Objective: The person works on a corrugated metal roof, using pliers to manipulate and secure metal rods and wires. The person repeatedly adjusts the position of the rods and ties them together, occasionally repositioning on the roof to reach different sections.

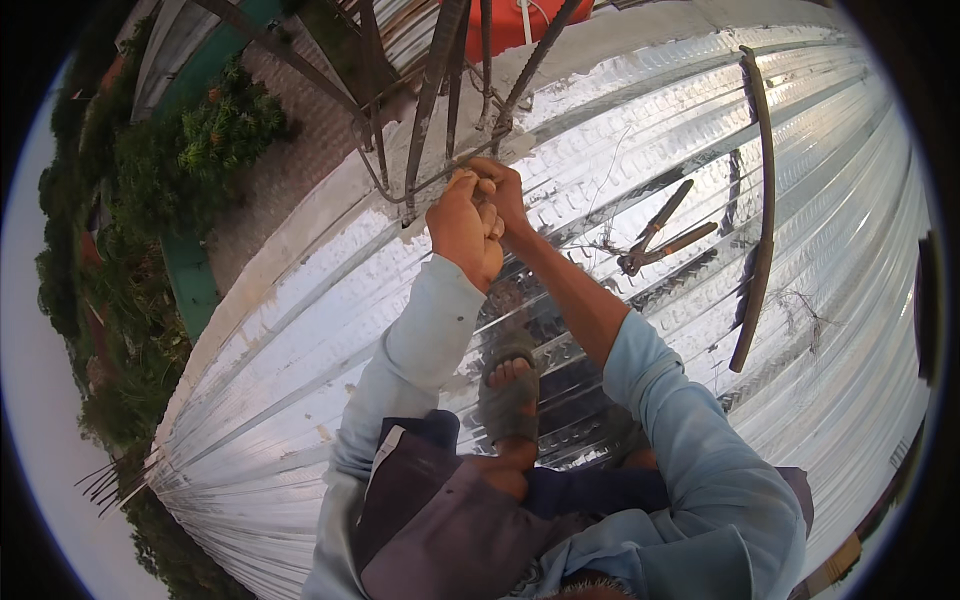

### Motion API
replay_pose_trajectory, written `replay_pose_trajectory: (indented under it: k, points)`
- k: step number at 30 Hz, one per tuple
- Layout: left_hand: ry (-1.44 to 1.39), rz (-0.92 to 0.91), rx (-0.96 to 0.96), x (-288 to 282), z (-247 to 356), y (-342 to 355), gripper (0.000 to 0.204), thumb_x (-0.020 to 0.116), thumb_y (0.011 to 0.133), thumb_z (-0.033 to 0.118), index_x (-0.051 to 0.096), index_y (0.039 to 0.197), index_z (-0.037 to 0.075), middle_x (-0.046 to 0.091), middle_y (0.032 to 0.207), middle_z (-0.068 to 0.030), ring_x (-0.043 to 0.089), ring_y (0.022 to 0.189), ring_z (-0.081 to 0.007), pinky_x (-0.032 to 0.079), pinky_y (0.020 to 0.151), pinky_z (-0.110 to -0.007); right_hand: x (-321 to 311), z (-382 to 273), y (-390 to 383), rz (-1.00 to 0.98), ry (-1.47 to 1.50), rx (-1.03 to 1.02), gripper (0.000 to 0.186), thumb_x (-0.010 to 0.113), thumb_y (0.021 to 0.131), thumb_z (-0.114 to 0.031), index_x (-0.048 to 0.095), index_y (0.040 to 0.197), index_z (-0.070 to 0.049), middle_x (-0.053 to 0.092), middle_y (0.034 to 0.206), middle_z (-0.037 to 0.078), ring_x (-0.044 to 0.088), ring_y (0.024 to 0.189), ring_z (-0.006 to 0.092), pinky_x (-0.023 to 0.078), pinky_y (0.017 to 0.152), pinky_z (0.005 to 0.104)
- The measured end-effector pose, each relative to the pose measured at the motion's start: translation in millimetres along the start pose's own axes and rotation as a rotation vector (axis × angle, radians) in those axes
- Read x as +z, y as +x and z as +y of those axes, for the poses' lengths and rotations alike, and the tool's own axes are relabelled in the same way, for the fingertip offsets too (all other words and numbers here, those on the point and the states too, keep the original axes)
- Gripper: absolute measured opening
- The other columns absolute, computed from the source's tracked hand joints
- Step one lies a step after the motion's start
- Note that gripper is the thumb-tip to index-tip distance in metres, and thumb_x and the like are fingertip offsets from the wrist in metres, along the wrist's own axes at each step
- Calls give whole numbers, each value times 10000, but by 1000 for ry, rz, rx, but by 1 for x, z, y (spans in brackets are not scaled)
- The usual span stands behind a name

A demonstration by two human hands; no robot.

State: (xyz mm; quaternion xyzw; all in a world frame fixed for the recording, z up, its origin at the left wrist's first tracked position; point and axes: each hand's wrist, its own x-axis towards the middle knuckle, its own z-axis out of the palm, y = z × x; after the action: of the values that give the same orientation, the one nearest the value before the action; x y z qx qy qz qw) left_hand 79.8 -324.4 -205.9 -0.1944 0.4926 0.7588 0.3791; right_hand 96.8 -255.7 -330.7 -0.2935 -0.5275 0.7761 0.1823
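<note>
Surface: shiny ribbed metal sheets [850, 290] spread underfoot, edged by a concrete ledge [600, 58].
Grip: left hand [464, 236] and right hand [508, 200] meet, fingers curled, at a bent rod [434, 184] near the foot of upright bars [428, 105]; whether they clamp it cannot be told.
Tool: pincers [650, 243] lie on the sheets, handles spread, near a long curved bar [767, 200].
Surroundings: leafy trees [230, 125] and brick paving [300, 125] beyond the ledge, under pale sky [40, 290].

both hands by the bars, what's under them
Around the left hand and right hand, shiny ribbed sheeting and a concrete edge show below; a thin bent bar passes close by. What lies directly beneath or inside the grip is covered.
</note>
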Motion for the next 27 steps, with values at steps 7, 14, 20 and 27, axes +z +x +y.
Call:
replay_pose_trajectory:
  k: [7,14,20,27]
  points:
    - [-277,240,-36,50,25,22,95,469,1056,128,468,1117,56,690,1131,-121,375,527,-103,359,549,-274,30,-13,-29,160,-69,-247,225,664,923,-131,617,1107,-12,685,990,58,633,908,121,519,812,313]
    - [6,13,112,3,7,-5,440,476,1033,139,431,1450,7,684,1197,-198,536,576,-149,451,541,-296,23,19,-2,250,114,-331,293,700,915,-72,648,1186,26,718,894,45,641,791,96,502,682,263]
    - [418,-87,165,-45,21,14,595,500,1007,134,323,1557,-7,710,831,-164,430,424,-124,365,413,-273,43,-16,-16,321,25,-206,321,726,961,-164,620,1198,24,682,730,69,635,652,88,486,580,227]
    - [170,-284,-102,-49,37,38,646,493,1012,133,238,1602,68,673,739,-104,390,383,-103,353,391,-268,36,-24,-10,275,62,-114,260,696,950,-127,686,1126,64,683,775,71,609,680,87,474,600,251]
